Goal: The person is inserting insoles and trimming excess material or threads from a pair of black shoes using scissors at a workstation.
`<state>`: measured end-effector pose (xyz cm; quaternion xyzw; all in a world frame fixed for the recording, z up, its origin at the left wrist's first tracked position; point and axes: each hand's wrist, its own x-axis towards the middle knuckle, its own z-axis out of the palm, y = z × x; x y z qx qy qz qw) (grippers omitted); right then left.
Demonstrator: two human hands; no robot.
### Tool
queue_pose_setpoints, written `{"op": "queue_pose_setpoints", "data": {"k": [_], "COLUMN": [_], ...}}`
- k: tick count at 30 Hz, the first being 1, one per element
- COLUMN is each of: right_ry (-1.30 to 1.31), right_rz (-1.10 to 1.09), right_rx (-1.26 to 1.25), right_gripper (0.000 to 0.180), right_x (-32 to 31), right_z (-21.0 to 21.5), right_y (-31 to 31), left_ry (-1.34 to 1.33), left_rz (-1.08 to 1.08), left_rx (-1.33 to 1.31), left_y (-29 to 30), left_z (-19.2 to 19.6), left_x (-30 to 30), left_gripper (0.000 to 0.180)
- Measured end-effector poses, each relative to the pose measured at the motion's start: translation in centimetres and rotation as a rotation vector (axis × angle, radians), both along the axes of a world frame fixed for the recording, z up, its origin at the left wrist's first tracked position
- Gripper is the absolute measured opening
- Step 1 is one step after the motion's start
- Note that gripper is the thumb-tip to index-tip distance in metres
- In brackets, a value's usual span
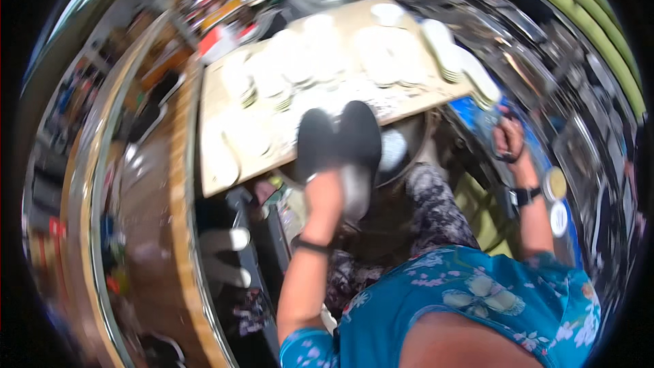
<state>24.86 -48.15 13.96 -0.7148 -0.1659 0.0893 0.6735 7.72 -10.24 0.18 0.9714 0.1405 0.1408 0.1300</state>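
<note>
A: How are the fingers posed?
B: Left hand (324, 194): fingers closed about the heel ends of two dark shoes (338, 140), forearm raised from below. Right hand (509, 139): fingers curled beside a clear, bluish object (486, 123); blur prevents telling whether they grip it
A: Location and material of the shoes?
B: Side by side, toes pointing away, overlapping the near edge of a pale, flat board (266, 167); matt uppers, rounded toes, greyish lining in one
A: And farther outward?
B: One black band (312, 245) on the left wrist, one black watch (525, 196) on the right; smooth white soles (317, 48) in stacks, too glared to count
</note>
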Motion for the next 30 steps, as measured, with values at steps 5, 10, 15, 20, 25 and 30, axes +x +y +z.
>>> {"op": "queue_pose_setpoints", "data": {"k": [5, 10, 15, 20, 25, 30], "right_ry": [0.329, -0.206, -0.54, -0.513, -0.326, -0.32], "right_rz": [0.423, 0.665, 0.724, 0.717, 0.683, 0.679], "right_rx": [-0.088, -0.313, -0.415, -0.525, -0.62, -0.445], "right_gripper": [0.043, 0.06, 0.058, 0.051, 0.053, 0.06], "right_x": [-9.4, -10.4, -9.7, -9.7, -11.1, -12.7], "right_z": [-6.1, -9.3, -8.1, -9.9, -14.5, -13.9], "right_y": [12.9, 18.0, 19.3, 18.0, 14.1, 11.8], "left_ry": [-0.094, 0.022, 0.183, 0.236, 0.273, 0.243], "left_rz": [-0.016, -0.101, -0.19, -0.216, -0.301, -0.224], "left_rx": [-0.47, -0.832, -0.534, -0.436, -0.354, -0.432], "left_y": [7.6, 7.2, 7.6, 7.8, 6.8, 8.1], "left_z": [3.5, 7.0, 7.5, 6.1, 6.5, 6.5], "left_x": [-11.1, -14.3, -15.3, -15.7, -12.7, -11.5], "left_gripper": [0.017, 0.027, 0.033, 0.026, 0.018, 0.02]}}
